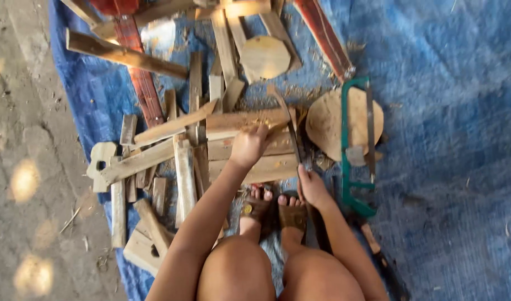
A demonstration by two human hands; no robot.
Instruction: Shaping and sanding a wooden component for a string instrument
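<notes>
No packages, labels, signs or screens show anywhere in this view.

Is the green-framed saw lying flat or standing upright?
Lying flat: the green-framed saw rests on the blue tarp, partly over a round wooden piece.

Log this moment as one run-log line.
left hand: pressing wood block | right hand: gripping blade tool | green hacksaw: lying right, untouched
</notes>
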